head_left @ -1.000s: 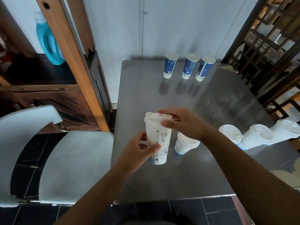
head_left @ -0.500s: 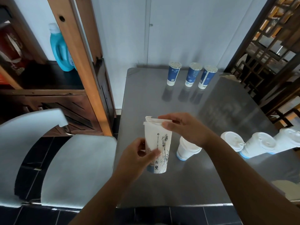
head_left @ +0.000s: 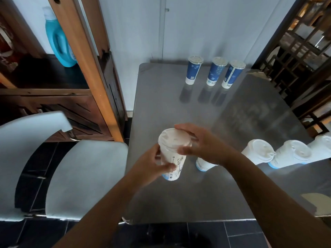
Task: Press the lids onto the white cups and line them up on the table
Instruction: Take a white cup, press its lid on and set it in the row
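A tall white cup [head_left: 174, 162] with a printed drawing is held above the grey table [head_left: 197, 197], its top tilted toward me. My left hand [head_left: 152, 164] grips its side. My right hand [head_left: 202, 144] clasps the white lid [head_left: 172, 138] sitting on the cup's rim, fingers around its far edge and thumb on the near edge. Behind my right wrist stands another white cup [head_left: 203, 164], mostly hidden. Three lidded white cups [head_left: 258, 153] [head_left: 291, 155] [head_left: 322, 149] stand in a row at the right.
Three blue lidded cups [head_left: 194, 70] [head_left: 216, 71] [head_left: 232, 74] stand in a row at the table's far end. A white chair [head_left: 77, 176] is at the left of the table, a wooden shelf unit [head_left: 86, 56] with a blue bottle [head_left: 59, 38] behind it. Dark lattice woodwork [head_left: 304, 42] stands at right.
The cup has tipped toward me, so the lid's top now shows. My right hand has closed further around the lid.
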Demonstrator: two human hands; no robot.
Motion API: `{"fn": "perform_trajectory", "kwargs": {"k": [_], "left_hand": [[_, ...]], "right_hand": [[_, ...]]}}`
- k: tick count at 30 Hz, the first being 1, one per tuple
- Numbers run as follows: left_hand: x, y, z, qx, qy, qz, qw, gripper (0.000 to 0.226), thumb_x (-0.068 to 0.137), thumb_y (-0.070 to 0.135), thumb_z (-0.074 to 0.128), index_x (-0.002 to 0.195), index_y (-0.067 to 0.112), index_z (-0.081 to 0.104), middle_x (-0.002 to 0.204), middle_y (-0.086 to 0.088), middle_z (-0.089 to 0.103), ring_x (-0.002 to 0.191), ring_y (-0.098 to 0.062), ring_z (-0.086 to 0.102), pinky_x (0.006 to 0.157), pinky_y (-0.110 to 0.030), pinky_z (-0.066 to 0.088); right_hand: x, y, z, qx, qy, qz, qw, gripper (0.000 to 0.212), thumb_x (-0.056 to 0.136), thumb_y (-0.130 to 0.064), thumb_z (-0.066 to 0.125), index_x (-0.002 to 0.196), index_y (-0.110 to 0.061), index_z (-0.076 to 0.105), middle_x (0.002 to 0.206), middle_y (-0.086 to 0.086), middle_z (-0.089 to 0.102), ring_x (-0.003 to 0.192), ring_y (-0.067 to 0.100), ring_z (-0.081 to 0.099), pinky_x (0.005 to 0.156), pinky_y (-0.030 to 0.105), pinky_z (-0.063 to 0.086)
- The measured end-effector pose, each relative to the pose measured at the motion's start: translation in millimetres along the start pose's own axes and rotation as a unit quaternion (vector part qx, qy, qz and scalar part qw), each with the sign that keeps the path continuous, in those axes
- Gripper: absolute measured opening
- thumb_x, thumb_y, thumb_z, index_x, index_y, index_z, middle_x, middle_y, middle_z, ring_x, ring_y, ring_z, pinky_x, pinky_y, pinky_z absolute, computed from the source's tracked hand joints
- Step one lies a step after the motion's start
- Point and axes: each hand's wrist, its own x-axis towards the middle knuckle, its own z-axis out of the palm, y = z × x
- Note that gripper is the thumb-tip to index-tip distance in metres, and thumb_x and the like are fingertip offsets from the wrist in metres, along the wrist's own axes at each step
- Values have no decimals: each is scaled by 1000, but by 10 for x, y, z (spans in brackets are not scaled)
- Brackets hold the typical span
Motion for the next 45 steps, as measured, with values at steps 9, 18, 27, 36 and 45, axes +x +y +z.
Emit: {"fn": "perform_trajectory", "kwargs": {"k": [9, 18, 27, 36, 45], "left_hand": [[298, -514, 162, 87, 63, 46, 993, 80, 69, 34, 90, 136, 32, 46, 125, 15, 62, 116, -6, 61, 100, -38, 55], [514, -802, 245, 114, 67, 66, 989, 75, 70, 32, 91, 133, 20, 52, 122, 5, 66, 110, -11, 64, 95, -40, 56], [505, -942, 270, 143, 66, 54, 986, 78, 71, 36, 90, 135, 14, 51, 121, 1, 67, 107, -17, 65, 93, -36, 54], [484, -977, 289, 125, 62, 53, 989, 80, 75, 36, 86, 142, 20, 45, 129, 4, 66, 116, -11, 64, 100, -29, 52], [499, -987, 317, 142, 79, 71, 984, 70, 76, 31, 85, 135, 12, 53, 123, -2, 69, 111, -16, 67, 94, -38, 55]], "right_hand": [[98, 379, 337, -145, 0, -18, 989, 95, 76, -37, 77, 151, -38, 19, 154, -12, 38, 136, 13, 44, 109, 34, 41], [195, 649, 551, -170, 20, -31, 985, 104, 78, -29, 77, 154, -37, 7, 155, -11, 37, 135, 14, 44, 101, 25, 39], [205, 793, 649, -156, 6, -29, 987, 96, 80, -30, 75, 154, -29, 15, 157, -10, 31, 138, 12, 39, 104, 26, 40], [659, 460, 732, -238, 70, -12, 969, 66, 92, -57, 47, 145, -17, 38, 143, 6, 51, 128, 27, 50, 104, 39, 40], [880, 424, 1063, -385, 45, 9, 922, 54, 97, -53, 22, 96, -18, 64, 97, 3, 67, 96, 26, 59, 87, 40, 46]]}}
